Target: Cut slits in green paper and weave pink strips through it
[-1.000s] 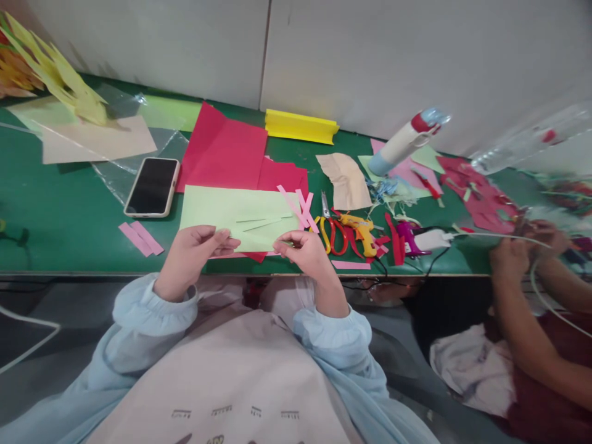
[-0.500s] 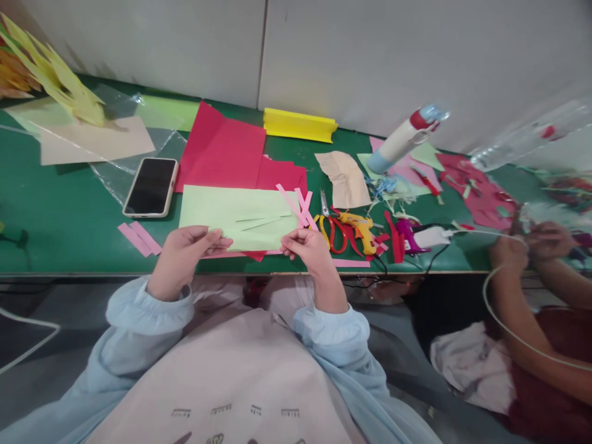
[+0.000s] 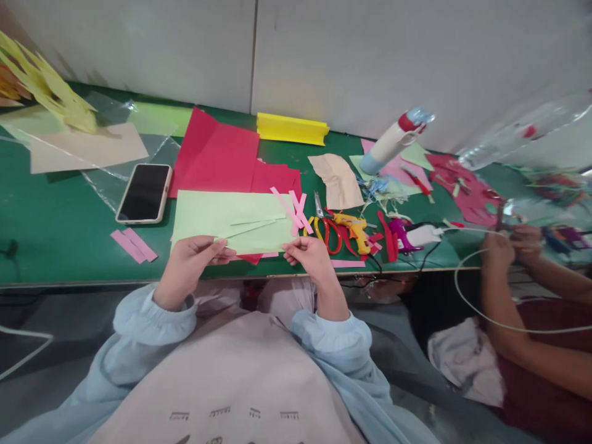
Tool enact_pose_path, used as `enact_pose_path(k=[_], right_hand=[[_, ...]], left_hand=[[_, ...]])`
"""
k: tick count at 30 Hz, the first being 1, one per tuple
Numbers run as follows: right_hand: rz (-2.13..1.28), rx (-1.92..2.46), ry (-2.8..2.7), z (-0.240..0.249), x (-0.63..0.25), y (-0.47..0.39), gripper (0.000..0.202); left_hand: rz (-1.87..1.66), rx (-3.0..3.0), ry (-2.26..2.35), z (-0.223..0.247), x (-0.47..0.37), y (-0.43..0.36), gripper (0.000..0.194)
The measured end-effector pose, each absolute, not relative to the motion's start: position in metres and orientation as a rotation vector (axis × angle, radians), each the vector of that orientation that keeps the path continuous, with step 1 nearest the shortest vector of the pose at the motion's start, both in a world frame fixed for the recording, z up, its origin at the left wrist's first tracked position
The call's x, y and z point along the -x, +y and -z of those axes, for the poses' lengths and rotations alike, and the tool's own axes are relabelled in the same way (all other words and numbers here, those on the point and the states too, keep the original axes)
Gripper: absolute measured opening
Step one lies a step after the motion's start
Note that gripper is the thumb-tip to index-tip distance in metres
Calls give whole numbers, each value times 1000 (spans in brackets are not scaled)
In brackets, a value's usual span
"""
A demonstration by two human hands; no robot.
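Nearest, two bare hands: the left hand (image 3: 201,265) is pinching, thumb against fingers, and the right hand (image 3: 305,251) is pinching likewise; both are gripping pale green paper (image 3: 203,213) at its near edge. Whether they are holding the sheet itself or a narrow strip along it is not clear here.

The green paper is lying at the front of the green table (image 3: 83,240). Two thin green slivers (image 3: 252,229) are resting on it. Pink strips (image 3: 298,213) are crossing its right end; two pink pieces (image 3: 134,245) are lying apart, left.

State of work, by judgement: several narrow pieces are already lying separated; most of the green paper is lying broad and seemingly uncut.

Beside, right: scissors (image 3: 325,221) and a yellow glue gun (image 3: 354,229), both lying unheld. Beyond, left: a phone (image 3: 144,193). Farther: red sheets (image 3: 215,151) are overlapping. Farthest: a folded yellow piece (image 3: 292,129) is standing near the wall.
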State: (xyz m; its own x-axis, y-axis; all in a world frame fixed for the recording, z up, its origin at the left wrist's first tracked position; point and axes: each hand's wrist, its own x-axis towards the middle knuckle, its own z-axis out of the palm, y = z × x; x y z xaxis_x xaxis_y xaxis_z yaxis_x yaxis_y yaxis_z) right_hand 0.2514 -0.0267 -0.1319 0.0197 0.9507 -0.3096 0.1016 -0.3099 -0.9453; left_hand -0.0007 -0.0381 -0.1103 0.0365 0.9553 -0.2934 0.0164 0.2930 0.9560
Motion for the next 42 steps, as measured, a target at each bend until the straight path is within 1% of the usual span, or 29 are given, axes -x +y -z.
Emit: enact_pose_path(k=[6, 9, 11, 14, 17, 21, 22, 24, 26, 30, 33, 37, 42], right_hand=[[-1216, 1617, -1383, 127, -259, -31, 33], [-999, 1678, -1661, 108, -261, -33, 26], [-888, 1642, -1895, 90, -260, -33, 20], [-813, 1560, -2141, 66, -253, -32, 15], [-848, 1422, -2224, 51, -244, -30, 11], [-969, 1317, -2092, 55, -235, -26, 3], [-1004, 1311, -1997, 60, -234, -25, 6], [-1071, 1313, -1785, 72, -232, -23, 20], [-1115, 1348, -1661, 86, -231, -22, 29], [-1294, 1379, -1624, 109, -227, -27, 31], [-1357, 1429, -1596, 120, -226, -33, 30], [-1448, 1390, -1463, 127, -230, -35, 25], [-1431, 1444, -1381, 125, -239, -31, 24]], left_hand=[[-819, -1293, 1419, 106, 6, -37, 37], [-833, -1528, 1558, 102, 8, -36, 39], [-866, -1739, 1580, 98, 6, -34, 41], [-807, -2026, 1397, 94, -5, -32, 38], [-689, -2108, 1177, 91, -19, -30, 33], [-613, -1956, 1086, 93, -30, -26, 27], [-623, -1856, 1093, 95, -32, -25, 27], [-664, -1625, 1097, 100, -34, -23, 30], [-714, -1401, 1085, 103, -36, -22, 32], [-832, -1109, 1069, 108, -40, -21, 34], [-879, -1023, 1069, 110, -41, -21, 36], [-899, -984, 1131, 113, -39, -21, 40], [-909, -1088, 1302, 114, -30, -20, 40]])
